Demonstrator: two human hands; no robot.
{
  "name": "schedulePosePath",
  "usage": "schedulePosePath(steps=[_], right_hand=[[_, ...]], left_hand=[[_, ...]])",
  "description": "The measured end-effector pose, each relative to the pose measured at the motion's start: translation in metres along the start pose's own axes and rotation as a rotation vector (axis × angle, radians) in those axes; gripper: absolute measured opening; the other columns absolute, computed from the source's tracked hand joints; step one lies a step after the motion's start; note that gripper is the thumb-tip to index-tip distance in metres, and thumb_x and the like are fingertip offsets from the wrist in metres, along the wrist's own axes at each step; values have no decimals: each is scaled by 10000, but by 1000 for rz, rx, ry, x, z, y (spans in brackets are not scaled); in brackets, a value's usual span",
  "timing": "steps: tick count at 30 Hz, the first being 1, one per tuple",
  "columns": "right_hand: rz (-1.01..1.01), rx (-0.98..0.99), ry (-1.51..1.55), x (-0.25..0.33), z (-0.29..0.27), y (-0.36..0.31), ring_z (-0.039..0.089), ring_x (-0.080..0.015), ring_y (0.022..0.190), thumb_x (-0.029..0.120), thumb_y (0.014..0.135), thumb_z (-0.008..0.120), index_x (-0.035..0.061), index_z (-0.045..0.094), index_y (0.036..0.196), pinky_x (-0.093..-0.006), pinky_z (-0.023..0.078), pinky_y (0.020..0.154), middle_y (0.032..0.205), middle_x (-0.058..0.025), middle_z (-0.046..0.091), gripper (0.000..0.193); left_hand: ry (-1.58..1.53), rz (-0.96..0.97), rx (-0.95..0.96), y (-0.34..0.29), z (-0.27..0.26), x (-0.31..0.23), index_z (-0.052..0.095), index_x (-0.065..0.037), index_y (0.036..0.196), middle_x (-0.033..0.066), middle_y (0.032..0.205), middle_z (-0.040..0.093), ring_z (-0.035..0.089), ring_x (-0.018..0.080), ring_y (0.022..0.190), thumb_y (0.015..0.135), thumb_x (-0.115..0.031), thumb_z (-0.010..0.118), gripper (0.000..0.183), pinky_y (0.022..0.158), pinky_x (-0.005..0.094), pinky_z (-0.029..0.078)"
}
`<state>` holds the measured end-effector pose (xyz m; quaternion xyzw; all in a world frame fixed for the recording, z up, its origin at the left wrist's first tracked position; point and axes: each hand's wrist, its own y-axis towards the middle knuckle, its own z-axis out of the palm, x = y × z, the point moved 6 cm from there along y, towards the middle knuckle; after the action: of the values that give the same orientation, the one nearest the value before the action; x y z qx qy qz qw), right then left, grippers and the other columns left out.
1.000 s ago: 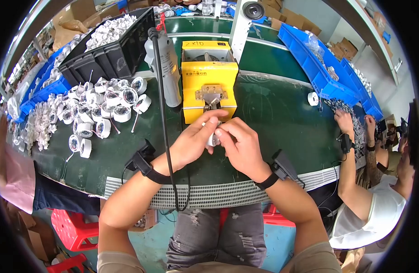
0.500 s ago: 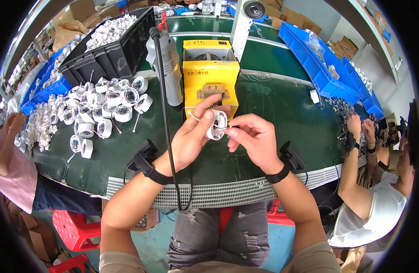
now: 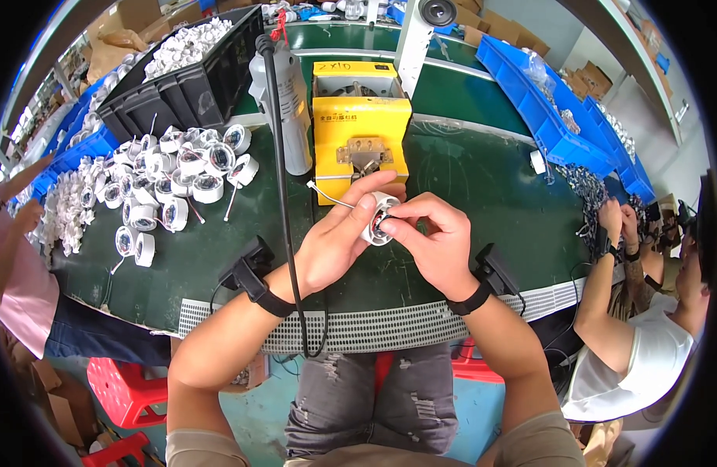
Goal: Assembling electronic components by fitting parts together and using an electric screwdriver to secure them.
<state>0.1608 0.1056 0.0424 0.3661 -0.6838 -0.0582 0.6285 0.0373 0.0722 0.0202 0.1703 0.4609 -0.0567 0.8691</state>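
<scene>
In front of the yellow machine point(image 3: 361, 121), my left hand point(image 3: 327, 245) is wrapped round a white round lamp housing point(image 3: 369, 234), its open side tilted to the right. A white wire point(image 3: 327, 194) with a small plug sticks out past my left fingers. My right hand point(image 3: 436, 241) is closed in a pinch, thumb and forefinger at the mouth of the housing. Dark and reddish parts show inside the ring; what the right fingertips pinch is too small to make out.
Many similar white round housings point(image 3: 208, 188) lie piled at left, before a black crate point(image 3: 175, 97) of white parts. A grey bottle point(image 3: 296, 144) and a hanging black cable point(image 3: 283, 194) stand left of the machine. Blue bins point(image 3: 557, 144) line the right; co-workers sit on both sides.
My right fingers have moved left, from thin wires beside the housing to its mouth. The housing has turned slightly and come a little lower and to the right.
</scene>
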Motion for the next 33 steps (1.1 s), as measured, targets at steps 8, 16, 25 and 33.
schedulePosePath(steps=[8,16,25,33], right_hand=[[-70,5,55,-7,-1,6,587,-147,944,16,785,739,1,601,1081,-275,478,793,1085,-84,577,326],[208,49,228,-36,-4,5,641,-139,877,45,816,727,2,639,1052,-262,518,754,1024,-73,640,256],[-89,-88,-300,1,-5,26,620,-154,869,19,835,691,-23,651,988,-268,513,771,973,-83,616,163],[-38,94,-281,28,89,99,654,-219,957,178,730,811,15,433,1336,-356,516,874,1046,-138,676,733]], left_hand=[[-57,21,17,-4,4,0,61,-165,1527,93,1359,440,444,164,1231,1034,-312,382,606,1040,312,358],[435,-138,-62,1,-12,-8,365,-14,1403,86,1199,551,564,159,1069,900,-109,645,583,861,289,513],[304,-208,-55,1,-20,5,410,-4,1358,109,1114,598,630,205,988,962,-33,480,404,835,366,581],[537,-146,-10,1,-24,2,498,55,1244,150,1165,592,613,249,1052,970,-33,427,297,836,369,584]])
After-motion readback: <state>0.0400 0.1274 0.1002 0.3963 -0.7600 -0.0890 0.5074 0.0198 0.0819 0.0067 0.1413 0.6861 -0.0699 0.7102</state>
